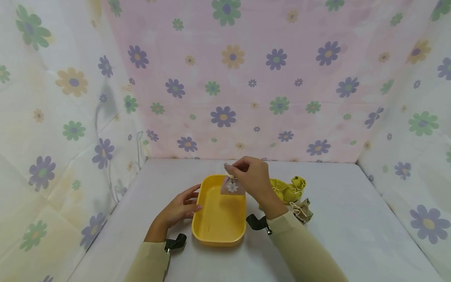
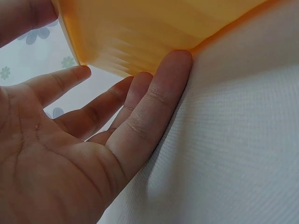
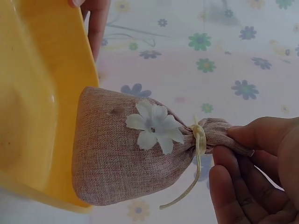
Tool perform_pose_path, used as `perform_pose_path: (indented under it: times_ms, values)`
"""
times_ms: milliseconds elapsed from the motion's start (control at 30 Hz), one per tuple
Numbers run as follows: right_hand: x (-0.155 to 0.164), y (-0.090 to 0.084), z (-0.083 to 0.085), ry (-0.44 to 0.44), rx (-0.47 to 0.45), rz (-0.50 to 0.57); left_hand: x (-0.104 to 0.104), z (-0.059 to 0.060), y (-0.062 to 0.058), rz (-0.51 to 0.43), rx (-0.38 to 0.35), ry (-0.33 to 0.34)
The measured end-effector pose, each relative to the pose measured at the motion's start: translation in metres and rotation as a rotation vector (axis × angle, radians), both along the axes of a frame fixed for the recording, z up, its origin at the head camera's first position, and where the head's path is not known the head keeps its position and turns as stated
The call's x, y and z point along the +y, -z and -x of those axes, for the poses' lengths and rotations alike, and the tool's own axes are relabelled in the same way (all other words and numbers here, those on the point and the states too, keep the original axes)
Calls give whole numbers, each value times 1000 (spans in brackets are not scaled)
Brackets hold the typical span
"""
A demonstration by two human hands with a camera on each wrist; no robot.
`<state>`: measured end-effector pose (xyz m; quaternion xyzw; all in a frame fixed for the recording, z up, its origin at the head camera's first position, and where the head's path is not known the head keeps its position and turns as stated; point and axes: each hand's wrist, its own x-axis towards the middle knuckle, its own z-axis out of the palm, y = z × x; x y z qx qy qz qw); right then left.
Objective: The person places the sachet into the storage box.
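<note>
Above the yellow tray [image 1: 218, 219], the right hand [image 1: 251, 178] pinches a tied burlap pouch [image 1: 231, 185]; the left hand [image 1: 179, 209], fingers [image 2: 163, 88] straight, touches the tray's side.

yellow tray [image 2: 140, 32] cut off by frame edge, beige pouch [image 1: 303, 211] half hidden behind sleeve

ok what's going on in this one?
A person's right hand pinches a small brown pouch by its tied neck, holding it over the far end of a yellow tray. The left hand rests open against the tray's left side. More pouches lie on the table right of the tray.
</note>
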<state>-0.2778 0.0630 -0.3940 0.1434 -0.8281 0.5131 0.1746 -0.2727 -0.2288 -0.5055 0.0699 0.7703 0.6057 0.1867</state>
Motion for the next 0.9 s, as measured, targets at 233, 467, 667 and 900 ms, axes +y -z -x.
perform_pose_path:
  times_ms: [233, 467, 667, 900]
  values:
    - [-16, 6, 8, -3, -46, -42, -1, -1, 2, 2, -1, -2]
    - [-26, 11, 15, 14, -81, -59, -1, -1, 1, -2, 3, 14]
    - [-34, 12, 19, 3, -121, -107, -1, -1, 0, -6, 5, 12]
    - [-40, 15, 21, -3, -191, -152, 0, -1, 0, 4, 12, 18]
